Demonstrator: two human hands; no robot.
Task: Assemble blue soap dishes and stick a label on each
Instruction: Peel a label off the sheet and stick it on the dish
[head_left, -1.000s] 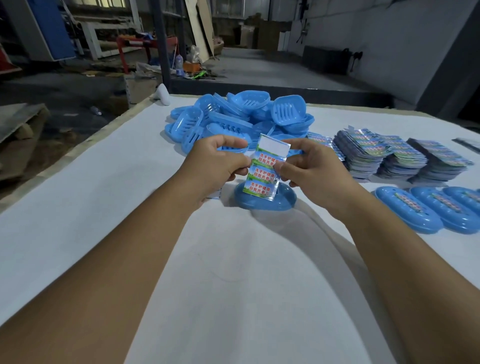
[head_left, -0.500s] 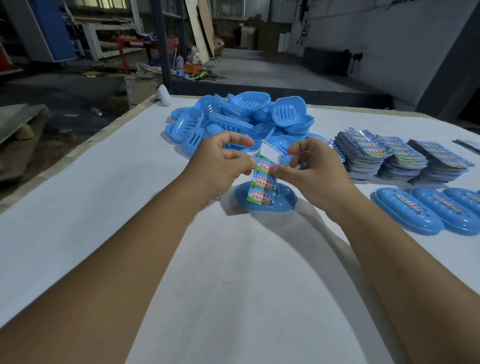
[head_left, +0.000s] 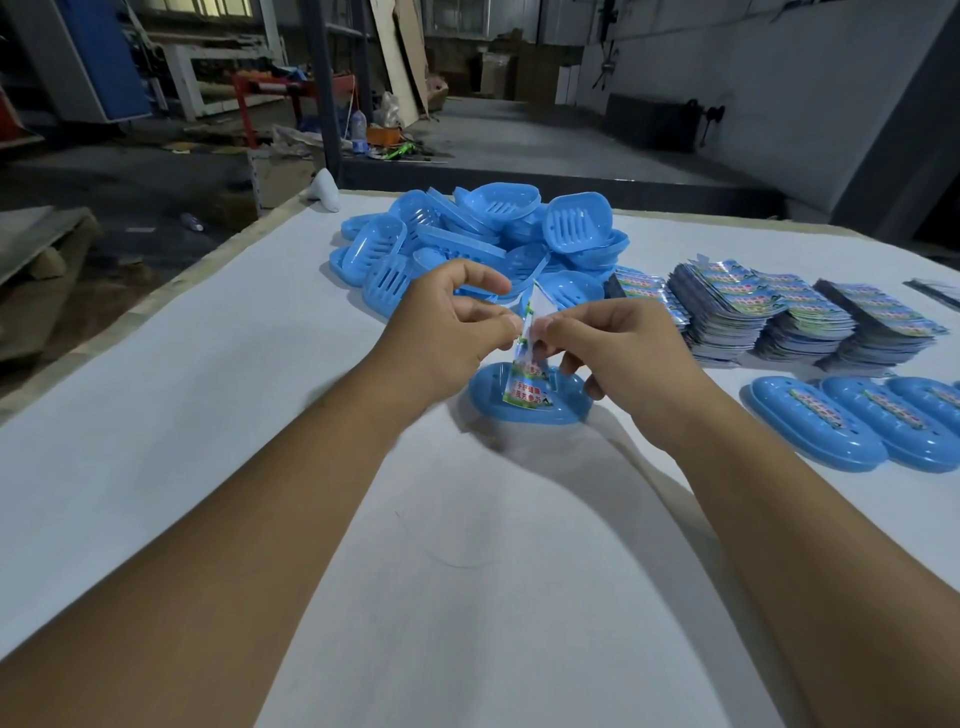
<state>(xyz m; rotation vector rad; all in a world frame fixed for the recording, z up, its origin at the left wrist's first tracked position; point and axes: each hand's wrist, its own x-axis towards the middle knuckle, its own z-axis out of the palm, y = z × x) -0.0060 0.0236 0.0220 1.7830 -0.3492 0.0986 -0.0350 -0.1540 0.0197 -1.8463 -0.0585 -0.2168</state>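
On the white table (head_left: 156, 415), the assembled soap dish (head_left: 530, 410) (rigid, light moulded plastic) lies below both hands, where the left hand (head_left: 447, 332) and right hand (head_left: 618, 348) pinch the flimsy, curl-prone label (head_left: 524, 374) at its edges, the safest hold.

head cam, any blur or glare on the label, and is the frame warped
Head view: the label pinched between the left hand and right hand is motion-blurred with a pale sheen near the top, only its lower print readable; the table edges bow from wide-angle distortion; the background is dim.
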